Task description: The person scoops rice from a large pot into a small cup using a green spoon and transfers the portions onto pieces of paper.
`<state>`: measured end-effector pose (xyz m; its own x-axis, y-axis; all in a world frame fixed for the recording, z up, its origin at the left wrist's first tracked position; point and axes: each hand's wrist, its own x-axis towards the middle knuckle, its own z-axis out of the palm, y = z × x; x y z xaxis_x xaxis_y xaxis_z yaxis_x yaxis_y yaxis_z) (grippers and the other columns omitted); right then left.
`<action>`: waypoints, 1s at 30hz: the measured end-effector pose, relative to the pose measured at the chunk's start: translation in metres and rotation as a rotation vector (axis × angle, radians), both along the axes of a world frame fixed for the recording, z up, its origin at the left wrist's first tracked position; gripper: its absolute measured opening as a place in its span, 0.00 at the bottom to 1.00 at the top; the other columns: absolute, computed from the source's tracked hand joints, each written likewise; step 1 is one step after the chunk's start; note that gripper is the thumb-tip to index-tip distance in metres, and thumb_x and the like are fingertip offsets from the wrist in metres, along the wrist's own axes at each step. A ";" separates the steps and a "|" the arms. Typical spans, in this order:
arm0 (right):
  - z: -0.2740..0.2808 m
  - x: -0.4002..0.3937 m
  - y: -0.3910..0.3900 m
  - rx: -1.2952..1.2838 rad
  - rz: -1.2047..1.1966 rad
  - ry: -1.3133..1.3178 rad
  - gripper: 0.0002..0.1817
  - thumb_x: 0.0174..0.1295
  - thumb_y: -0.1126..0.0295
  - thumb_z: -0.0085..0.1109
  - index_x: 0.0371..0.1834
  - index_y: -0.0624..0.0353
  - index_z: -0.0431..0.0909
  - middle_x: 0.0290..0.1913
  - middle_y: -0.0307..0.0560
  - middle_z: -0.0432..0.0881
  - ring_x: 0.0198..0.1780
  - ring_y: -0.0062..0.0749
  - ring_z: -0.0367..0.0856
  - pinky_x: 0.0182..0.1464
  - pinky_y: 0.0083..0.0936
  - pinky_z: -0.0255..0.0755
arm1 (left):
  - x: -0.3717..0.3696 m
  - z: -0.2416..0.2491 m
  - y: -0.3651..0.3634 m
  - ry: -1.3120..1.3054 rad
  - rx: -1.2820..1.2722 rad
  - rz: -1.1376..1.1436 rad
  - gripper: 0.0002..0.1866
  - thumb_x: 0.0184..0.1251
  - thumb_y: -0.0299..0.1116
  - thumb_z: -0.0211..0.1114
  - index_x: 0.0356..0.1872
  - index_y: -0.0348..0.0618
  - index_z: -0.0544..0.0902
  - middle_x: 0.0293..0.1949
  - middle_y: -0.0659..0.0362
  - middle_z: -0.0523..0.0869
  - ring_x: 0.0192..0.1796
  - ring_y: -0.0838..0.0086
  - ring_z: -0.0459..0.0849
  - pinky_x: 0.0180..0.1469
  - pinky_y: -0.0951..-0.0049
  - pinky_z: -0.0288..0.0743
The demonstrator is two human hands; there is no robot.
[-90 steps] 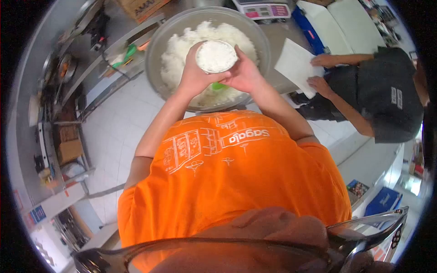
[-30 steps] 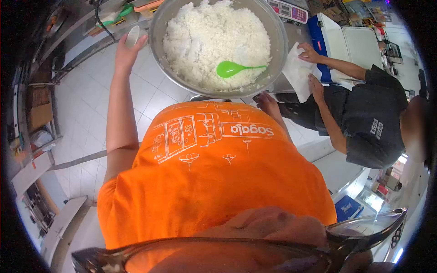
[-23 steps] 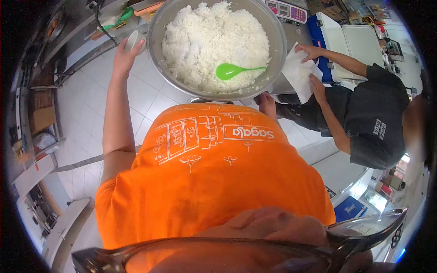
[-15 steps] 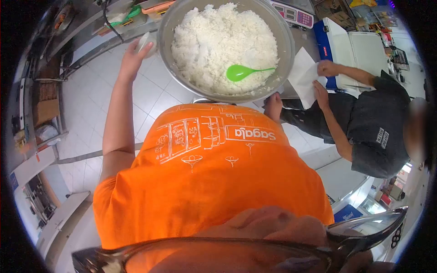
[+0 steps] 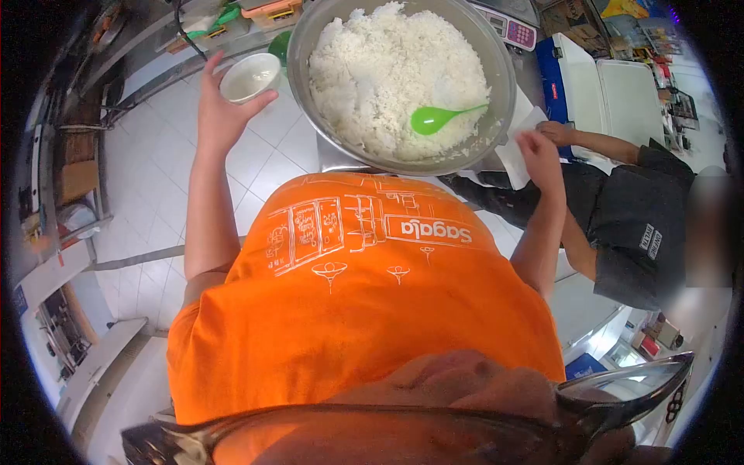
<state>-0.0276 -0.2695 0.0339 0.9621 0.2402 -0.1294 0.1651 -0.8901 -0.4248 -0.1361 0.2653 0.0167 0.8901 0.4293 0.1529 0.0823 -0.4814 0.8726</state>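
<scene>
- Rice (image 5: 395, 70) lies heaped in a wide metal basin (image 5: 306, 105), piled nearly to the basin's far edge, with bare grey wall showing along its near and right sides.
- Green spoon (image 5: 432, 119) rests on the rice toward the basin's near right, its bowl end on the grains and its thin handle pointing at the right rim.
- Left hand (image 5: 223, 107) holds a small white bowl (image 5: 252, 79) between spread thumb and fingers, tilted so that its inside shows, apart from the basin's left edge.
- Right hand (image 5: 540, 159) is raised just beyond the basin's right edge, its fingers drawn close together; whether they grip anything cannot be told.
- White sheet (image 5: 510, 163) shows between the basin's right rim and that hand, partly hidden; contact with the fingers is unclear.
- Co-worker's hand (image 5: 556, 133) is right behind the right hand, in front of a blue and white cooler (image 5: 577, 89).
- Scale (image 5: 511, 29) sits near the basin's far right edge.
</scene>
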 end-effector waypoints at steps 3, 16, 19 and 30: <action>-0.031 0.042 0.062 -0.024 0.355 -0.072 0.12 0.64 0.65 0.58 0.39 0.63 0.84 0.35 0.54 0.87 0.41 0.44 0.87 0.45 0.37 0.78 | -0.001 0.008 -0.014 -0.068 -0.102 -0.127 0.60 0.40 0.39 0.87 0.74 0.39 0.56 0.58 0.45 0.80 0.61 0.60 0.81 0.62 0.64 0.76; -0.091 0.066 0.123 -0.545 0.672 -0.154 0.10 0.61 0.72 0.52 0.38 0.61 0.84 0.34 0.59 0.84 0.42 0.52 0.86 0.45 0.49 0.75 | -0.061 -0.021 -0.020 0.067 -0.291 -0.128 0.43 0.45 0.39 0.84 0.62 0.35 0.72 0.55 0.52 0.83 0.58 0.70 0.81 0.60 0.68 0.75; -0.075 0.063 0.139 -0.578 0.748 -0.025 0.12 0.63 0.70 0.50 0.41 0.61 0.83 0.37 0.60 0.84 0.44 0.55 0.85 0.48 0.50 0.75 | -0.072 -0.029 -0.029 0.096 -0.237 -0.109 0.42 0.45 0.40 0.83 0.62 0.36 0.73 0.54 0.52 0.83 0.57 0.68 0.82 0.60 0.68 0.75; -0.078 0.087 0.189 -0.493 0.843 0.113 0.13 0.65 0.64 0.50 0.38 0.56 0.85 0.39 0.56 0.85 0.43 0.54 0.84 0.48 0.47 0.76 | -0.066 -0.056 -0.085 0.283 -0.358 -0.367 0.39 0.44 0.39 0.83 0.58 0.35 0.75 0.52 0.48 0.84 0.58 0.58 0.82 0.61 0.63 0.73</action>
<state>0.0598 -0.0801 -0.0445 0.4764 0.7366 -0.4800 0.8087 -0.5814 -0.0895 -0.2025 0.1802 -0.0398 0.9754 0.0665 -0.2100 0.2192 -0.2012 0.9547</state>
